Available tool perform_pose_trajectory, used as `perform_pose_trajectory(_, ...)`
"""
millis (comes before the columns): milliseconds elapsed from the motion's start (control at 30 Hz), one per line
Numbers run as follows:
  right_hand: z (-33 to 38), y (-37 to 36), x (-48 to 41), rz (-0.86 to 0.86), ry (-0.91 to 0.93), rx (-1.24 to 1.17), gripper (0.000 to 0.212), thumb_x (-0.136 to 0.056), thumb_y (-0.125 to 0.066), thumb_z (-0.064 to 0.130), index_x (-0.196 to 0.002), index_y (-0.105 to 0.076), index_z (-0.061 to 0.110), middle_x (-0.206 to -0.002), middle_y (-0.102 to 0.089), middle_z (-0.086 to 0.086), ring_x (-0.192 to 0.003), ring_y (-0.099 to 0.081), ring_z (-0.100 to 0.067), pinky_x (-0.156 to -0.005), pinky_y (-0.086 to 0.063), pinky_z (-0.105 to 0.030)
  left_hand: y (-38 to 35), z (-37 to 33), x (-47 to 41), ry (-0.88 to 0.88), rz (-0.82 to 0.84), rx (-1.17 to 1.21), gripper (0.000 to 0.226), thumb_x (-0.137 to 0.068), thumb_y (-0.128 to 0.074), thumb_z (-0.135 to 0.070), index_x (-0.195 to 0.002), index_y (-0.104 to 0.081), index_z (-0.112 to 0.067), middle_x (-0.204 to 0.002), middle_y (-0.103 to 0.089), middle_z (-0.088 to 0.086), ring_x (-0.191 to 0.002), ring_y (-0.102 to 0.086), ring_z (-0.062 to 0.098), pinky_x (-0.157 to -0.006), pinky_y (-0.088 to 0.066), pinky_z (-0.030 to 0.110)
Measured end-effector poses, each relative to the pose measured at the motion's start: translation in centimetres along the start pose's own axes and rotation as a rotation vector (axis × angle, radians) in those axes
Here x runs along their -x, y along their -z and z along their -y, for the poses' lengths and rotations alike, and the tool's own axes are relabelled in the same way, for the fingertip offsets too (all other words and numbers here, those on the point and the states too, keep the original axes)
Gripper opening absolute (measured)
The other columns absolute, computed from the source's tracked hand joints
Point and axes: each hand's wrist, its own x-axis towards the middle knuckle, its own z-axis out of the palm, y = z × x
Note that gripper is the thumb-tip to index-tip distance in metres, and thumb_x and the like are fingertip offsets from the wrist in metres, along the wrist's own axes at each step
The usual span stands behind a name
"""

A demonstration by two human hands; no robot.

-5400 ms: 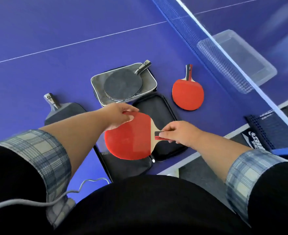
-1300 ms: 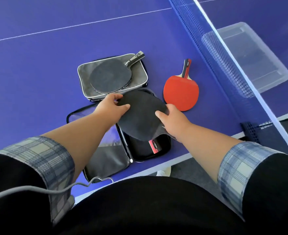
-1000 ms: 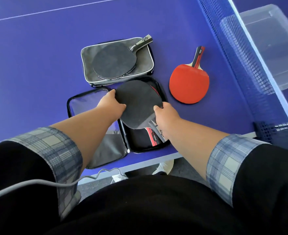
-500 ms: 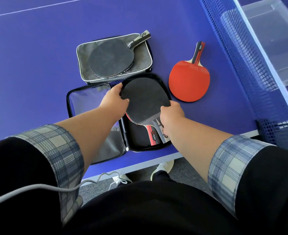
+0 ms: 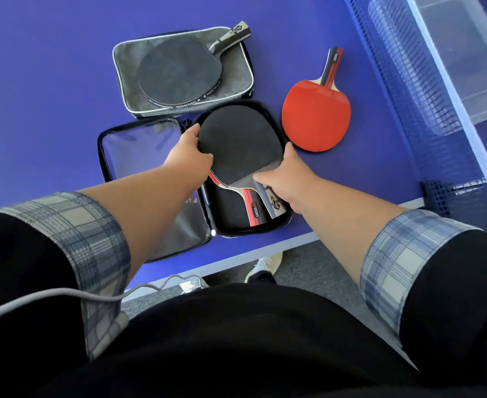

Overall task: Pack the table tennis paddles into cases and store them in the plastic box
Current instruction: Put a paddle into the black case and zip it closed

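Left hand (image 5: 192,153) grips the black paddle (image 5: 239,142) by its blade edge, right hand (image 5: 288,176) pinches the neck: lower it flat, squarely inside the open case (image 5: 231,211).

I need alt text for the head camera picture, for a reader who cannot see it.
The left hand and the right hand hold a black paddle by its edges over an open black case on a blue table. A grey case behind it carries a dark paddle, and a red paddle lies on the table to the right.
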Motion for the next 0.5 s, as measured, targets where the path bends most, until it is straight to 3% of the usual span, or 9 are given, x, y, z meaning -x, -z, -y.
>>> perform_pose_trajectory(67,-0.2,-0.2,0.1,-0.004,0.050,0.103,0.115,-0.077,-0.083,0.027,-0.161,-0.006,0.021,-0.157,-0.033,-0.005,-0.136,-0.045,-0.022,-0.102,-0.036,-0.025,0.1,-0.1,0.2,0.006,-0.014,0.002,0.061,-0.078,-0.049,-0.015,-0.130,-0.045,-0.046,-0.089,-0.065,-0.032,-0.090,-0.066,0.005,-0.076,-0.052,0.024)
perform_pose_trajectory(167,-0.5,-0.6,0.4,-0.036,0.106,0.232,0.120,-0.075,-0.084,0.032,-0.161,-0.001,0.021,-0.156,-0.025,-0.009,-0.137,-0.043,-0.023,-0.102,-0.036,-0.030,0.8,-0.3,0.9,0.005,-0.063,-0.028,0.061,-0.087,-0.053,-0.016,-0.144,-0.038,-0.035,-0.094,-0.052,-0.041,-0.082,-0.057,-0.008,-0.068,-0.039,0.013)
perform_pose_trajectory(267,-0.7,-1.4,1.0,-0.085,0.143,0.301,0.117,-0.076,-0.084,0.035,-0.161,-0.005,0.022,-0.158,-0.019,-0.008,-0.141,-0.037,-0.025,-0.110,-0.034,-0.036,2.2,0.4,1.6,0.048,-0.083,-0.044,0.059,-0.092,-0.054,-0.021,-0.146,-0.036,-0.033,-0.118,-0.049,-0.021,-0.080,-0.053,-0.002,-0.062,-0.035,0.010)
perform_pose_trajectory(367,-1.6,-2.4,2.4,-0.101,0.243,0.471,0.112,-0.076,-0.083,0.037,-0.160,-0.008,0.028,-0.165,-0.008,-0.008,-0.146,-0.025,-0.031,-0.111,-0.034,-0.043,3.8,1.9,2.3,0.081,-0.065,-0.080,0.056,-0.095,-0.051,-0.020,-0.148,-0.033,-0.032,-0.141,-0.047,-0.012,-0.089,-0.059,0.012,-0.062,-0.042,0.020)
perform_pose_trajectory(500,-3.5,-4.5,4.7,-0.074,0.289,0.634,0.103,-0.081,-0.079,0.039,-0.158,-0.012,0.029,-0.168,0.001,-0.005,-0.149,-0.017,-0.033,-0.111,-0.034,-0.049,6.7,4.6,3.1,0.099,-0.101,-0.174,0.057,-0.092,-0.052,-0.022,-0.147,-0.035,-0.028,-0.143,-0.047,-0.004,-0.090,-0.060,0.022,-0.057,-0.045,0.029)
